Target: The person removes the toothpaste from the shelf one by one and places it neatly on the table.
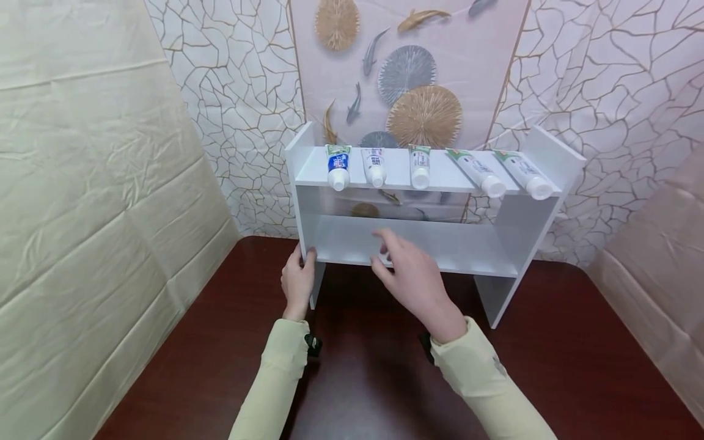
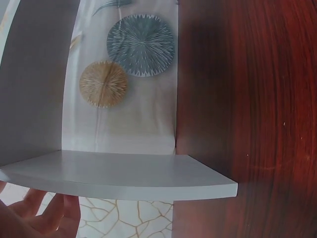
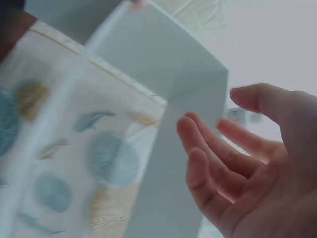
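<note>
A white two-tier shelf point(image 1: 396, 241) stands on the dark red-brown table. My left hand point(image 1: 297, 281) holds its left side panel point(image 2: 148, 191) low down, near the lower board, with fingers along the outer face. My right hand point(image 1: 412, 278) is in the air before the lower board, fingers loosely bent and nothing in them; the right wrist view shows the palm side of that hand point(image 3: 247, 178). On the top board lie several toothpaste tubes, caps toward me: a blue-and-green tube point(image 1: 338, 164) at the left end, then white ones, including a green-ended tube point(image 1: 524, 173) at the right.
The table point(image 1: 363, 379) stretches in front of the shelf and to both sides. Behind hangs a cloth point(image 1: 379, 98) patterned with fish and round leaves. A beige cloth wall point(image 1: 121, 214) stands at the left, another point(image 1: 654, 244) at the right.
</note>
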### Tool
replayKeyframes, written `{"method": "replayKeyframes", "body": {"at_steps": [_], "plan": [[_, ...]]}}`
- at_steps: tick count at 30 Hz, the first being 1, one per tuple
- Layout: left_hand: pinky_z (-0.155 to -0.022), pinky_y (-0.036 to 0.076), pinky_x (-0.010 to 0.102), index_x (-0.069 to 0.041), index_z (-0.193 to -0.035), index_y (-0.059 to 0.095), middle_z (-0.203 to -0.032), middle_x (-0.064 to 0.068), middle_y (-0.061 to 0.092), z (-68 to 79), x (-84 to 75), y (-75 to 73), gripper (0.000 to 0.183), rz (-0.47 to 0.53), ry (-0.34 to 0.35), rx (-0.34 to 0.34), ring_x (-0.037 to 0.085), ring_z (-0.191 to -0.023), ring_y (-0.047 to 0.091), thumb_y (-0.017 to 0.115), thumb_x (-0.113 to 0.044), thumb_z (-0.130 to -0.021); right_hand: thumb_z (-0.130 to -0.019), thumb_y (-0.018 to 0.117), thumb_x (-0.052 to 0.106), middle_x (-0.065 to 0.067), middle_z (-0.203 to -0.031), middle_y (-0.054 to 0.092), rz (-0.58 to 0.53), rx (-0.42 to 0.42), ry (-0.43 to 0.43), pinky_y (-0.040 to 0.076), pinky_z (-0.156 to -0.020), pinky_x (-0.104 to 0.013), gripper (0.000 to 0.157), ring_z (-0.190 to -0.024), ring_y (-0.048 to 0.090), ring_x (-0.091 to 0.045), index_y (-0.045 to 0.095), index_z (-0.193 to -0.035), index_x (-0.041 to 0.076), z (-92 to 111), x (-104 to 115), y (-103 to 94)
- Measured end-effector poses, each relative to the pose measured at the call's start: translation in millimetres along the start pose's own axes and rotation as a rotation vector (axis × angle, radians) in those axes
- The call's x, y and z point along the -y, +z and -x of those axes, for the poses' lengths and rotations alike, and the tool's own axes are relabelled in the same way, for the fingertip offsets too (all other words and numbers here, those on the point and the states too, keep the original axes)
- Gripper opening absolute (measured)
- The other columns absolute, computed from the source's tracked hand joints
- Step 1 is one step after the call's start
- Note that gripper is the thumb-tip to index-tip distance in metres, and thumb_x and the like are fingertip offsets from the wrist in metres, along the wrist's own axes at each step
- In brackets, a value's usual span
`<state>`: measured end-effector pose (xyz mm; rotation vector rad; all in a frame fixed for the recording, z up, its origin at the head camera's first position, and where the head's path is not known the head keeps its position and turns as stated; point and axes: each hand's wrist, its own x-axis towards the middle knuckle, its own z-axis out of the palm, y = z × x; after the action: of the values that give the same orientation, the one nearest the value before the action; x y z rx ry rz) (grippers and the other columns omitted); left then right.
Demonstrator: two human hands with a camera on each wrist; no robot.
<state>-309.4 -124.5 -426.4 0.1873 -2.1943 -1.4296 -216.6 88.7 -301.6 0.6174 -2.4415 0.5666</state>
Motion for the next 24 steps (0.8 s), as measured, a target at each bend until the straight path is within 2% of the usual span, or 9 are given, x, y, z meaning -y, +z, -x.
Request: {"method": "replayKeyframes", "body": {"at_steps": [4, 9, 13, 16, 20, 24], "plan": [[-0.065, 0.040, 0.035, -0.030, -0.137, 0.056, -0.114, 0.008, 0.070, 1.0, 0.4, 0.3, 0.041, 0.001, -0.004, -0.010, 0.029, -0.081, 0.063, 0.050, -0.040, -0.098, -0.091, 0.063, 0.016, -0.006, -0.090, 0.067, -0.021, -0.077, -0.047, 0.038, -0.049, -0.028, 0.053, -0.060, 0.055, -0.017, 0.044, -0.140, 0.011, -28.3, 14.3, -7.5], [-0.064, 0.040, 0.034, -0.030, -0.137, 0.056, -0.109, 0.008, 0.070, 1.6, 1.2, 0.3, 0.041, -0.011, -0.002, -0.015, 0.029, -0.077, 0.061, 0.049, -0.040, -0.098, -0.091, 0.062, 0.019, -0.004, -0.081, 0.066, 0.011, -0.138, -0.085, 0.037, -0.048, -0.030, 0.060, -0.054, 0.050, -0.017, 0.038, -0.145, 0.014, -60.2, 30.8, -13.2], [-0.062, 0.039, 0.033, -0.029, -0.138, 0.056, -0.106, 0.009, 0.070, 1.4, 2.5, 0.4, 0.042, -0.025, 0.003, -0.025, 0.028, -0.075, 0.060, 0.049, -0.041, -0.098, -0.091, 0.060, 0.024, -0.002, -0.073, 0.060, 0.072, -0.103, -0.063, 0.036, -0.045, -0.031, 0.060, -0.051, 0.047, -0.017, 0.037, -0.146, 0.017, -82.2, 41.7, -11.9], [-0.061, 0.037, 0.032, -0.030, -0.138, 0.056, -0.100, 0.009, 0.068, 1.6, 3.4, 0.9, 0.041, -0.028, 0.004, -0.028, 0.026, -0.070, 0.055, 0.049, -0.040, -0.098, -0.092, 0.059, 0.028, -0.004, -0.074, 0.060, 0.124, -0.055, -0.029, 0.038, -0.044, -0.032, 0.061, -0.052, 0.048, -0.019, 0.036, -0.148, 0.018, -93.3, 47.0, -8.8], [-0.061, 0.036, 0.033, -0.030, -0.137, 0.056, -0.098, 0.009, 0.068, 1.7, 3.3, 2.4, 0.041, -0.025, 0.009, -0.033, 0.027, -0.069, 0.054, 0.049, -0.040, -0.099, -0.094, 0.058, 0.033, -0.007, -0.080, 0.065, 0.159, -0.003, 0.023, 0.045, -0.048, -0.037, 0.059, -0.056, 0.055, -0.023, 0.038, -0.146, 0.017, -99.9, 50.6, -5.6], [-0.062, 0.038, 0.034, -0.030, -0.137, 0.056, -0.101, 0.009, 0.069, 1.0, 2.4, 3.7, 0.041, -0.032, 0.017, -0.041, 0.029, -0.073, 0.058, 0.049, -0.040, -0.098, -0.095, 0.056, 0.036, -0.009, -0.082, 0.064, 0.150, 0.022, 0.059, 0.046, -0.050, -0.039, 0.053, -0.059, 0.057, -0.026, 0.040, -0.142, 0.017, -100.8, 51.0, -3.1]]}}
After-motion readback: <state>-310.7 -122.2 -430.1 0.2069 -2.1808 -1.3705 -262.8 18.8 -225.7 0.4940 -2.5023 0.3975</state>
